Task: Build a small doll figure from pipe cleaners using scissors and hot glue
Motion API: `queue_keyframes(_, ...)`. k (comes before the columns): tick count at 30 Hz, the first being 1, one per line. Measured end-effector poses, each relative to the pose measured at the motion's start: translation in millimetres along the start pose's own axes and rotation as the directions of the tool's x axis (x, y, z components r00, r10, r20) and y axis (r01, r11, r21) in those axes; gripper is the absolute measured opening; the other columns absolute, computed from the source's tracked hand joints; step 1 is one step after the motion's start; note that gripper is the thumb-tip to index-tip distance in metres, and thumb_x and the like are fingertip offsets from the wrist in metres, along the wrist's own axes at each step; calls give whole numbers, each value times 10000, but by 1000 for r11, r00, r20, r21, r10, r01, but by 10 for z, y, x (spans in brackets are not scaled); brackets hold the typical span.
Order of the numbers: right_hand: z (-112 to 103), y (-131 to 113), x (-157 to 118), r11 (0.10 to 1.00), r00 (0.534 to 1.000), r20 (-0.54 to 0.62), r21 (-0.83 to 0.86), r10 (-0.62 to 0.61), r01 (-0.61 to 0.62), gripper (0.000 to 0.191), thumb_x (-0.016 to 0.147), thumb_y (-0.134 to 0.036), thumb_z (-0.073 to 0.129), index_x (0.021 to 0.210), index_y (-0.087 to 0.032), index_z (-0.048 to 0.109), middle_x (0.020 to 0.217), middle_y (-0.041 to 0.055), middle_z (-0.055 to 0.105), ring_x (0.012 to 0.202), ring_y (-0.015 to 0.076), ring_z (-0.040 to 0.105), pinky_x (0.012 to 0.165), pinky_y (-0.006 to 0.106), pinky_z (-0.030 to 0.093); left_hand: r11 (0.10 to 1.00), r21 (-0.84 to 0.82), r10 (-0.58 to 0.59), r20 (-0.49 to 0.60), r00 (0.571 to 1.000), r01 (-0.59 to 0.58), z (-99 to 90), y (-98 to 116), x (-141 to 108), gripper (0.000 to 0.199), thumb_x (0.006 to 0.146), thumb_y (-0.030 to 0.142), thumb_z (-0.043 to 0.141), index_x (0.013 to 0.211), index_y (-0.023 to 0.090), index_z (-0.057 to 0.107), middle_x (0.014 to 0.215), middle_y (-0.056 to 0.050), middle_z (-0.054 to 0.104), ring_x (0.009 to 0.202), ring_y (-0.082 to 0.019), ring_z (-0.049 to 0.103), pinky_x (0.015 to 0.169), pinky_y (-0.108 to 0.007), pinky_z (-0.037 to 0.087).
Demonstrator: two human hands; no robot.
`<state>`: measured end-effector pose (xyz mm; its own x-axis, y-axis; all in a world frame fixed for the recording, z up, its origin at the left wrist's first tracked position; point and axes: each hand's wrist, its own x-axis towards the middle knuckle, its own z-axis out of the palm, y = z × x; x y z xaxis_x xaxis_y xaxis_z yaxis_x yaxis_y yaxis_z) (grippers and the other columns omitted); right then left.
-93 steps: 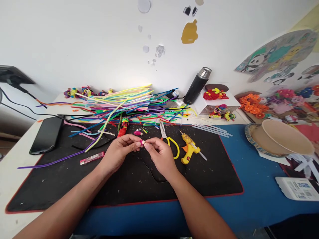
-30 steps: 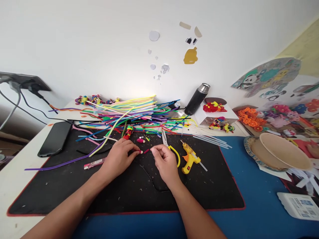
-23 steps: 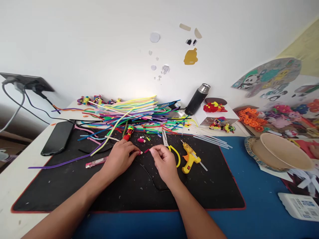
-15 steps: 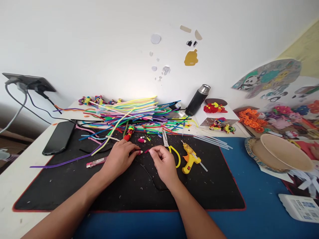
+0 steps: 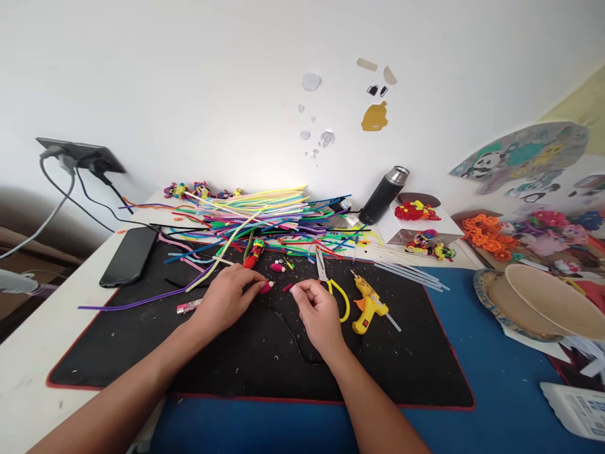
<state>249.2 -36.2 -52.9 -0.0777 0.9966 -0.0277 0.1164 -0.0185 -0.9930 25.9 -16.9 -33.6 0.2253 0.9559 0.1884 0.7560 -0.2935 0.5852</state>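
Observation:
My left hand (image 5: 230,297) pinches a small magenta pipe-cleaner piece with a pale tip (image 5: 267,287) between thumb and fingers. Opposite it, my right hand (image 5: 320,312) is closed on a short magenta pipe cleaner (image 5: 288,287), whose end sticks out toward the left. A narrow gap separates the two pieces. Just beyond them lies a similar magenta piece (image 5: 278,268) with a pale end. A red, green and yellow fuzzy figure (image 5: 254,253) lies past my left fingers. Yellow-handled scissors (image 5: 339,296) rest close beside my right hand, blades pointing away.
A yellow glue gun (image 5: 368,304) lies on the black mat (image 5: 227,372), right of the scissors. Behind is a heap of colourful pipe cleaners (image 5: 265,211). A phone (image 5: 128,257) is at left; a black flask (image 5: 384,195) and clear glue sticks (image 5: 412,275) are at right.
The whole view has shifted, so things appear farther right. Both hands keep their pinches, and the magenta piece in my left fingers shows more clearly.

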Motion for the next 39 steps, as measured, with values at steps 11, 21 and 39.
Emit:
queue_keyframes(11,20,-48,42,887,991,111,-445,-78,120,236,1010,-376,606,1047,-243,797,600,-22,603,542,179,534,558,292,326,998,-5,59,46,997,-58,76,-54,21,346,1004,305,517,1129,231,831,1015,-120,815,964,-322,744,918,-440,546)
queue_keyframes(21,28,-187,157,521,964,264,-829,38,206,230,1041,-257,614,1223,-243,754,819,41,803,785,253,763,664,311,393,996,-9,89,61,994,-88,-136,-98,-215,331,1044,335,498,1175,236,785,1135,-120,807,1062,-314,744,945,-436,567)
queue_keyframes(39,88,-320,305,304,941,299,-921,158,242,141,1058,-242,582,1096,-237,717,922,42,825,849,236,770,645,308,329,985,-46,174,167,971,-168,-315,-317,-409,294,1077,314,493,1148,245,770,1096,-71,781,1027,-249,729,920,-365,566)
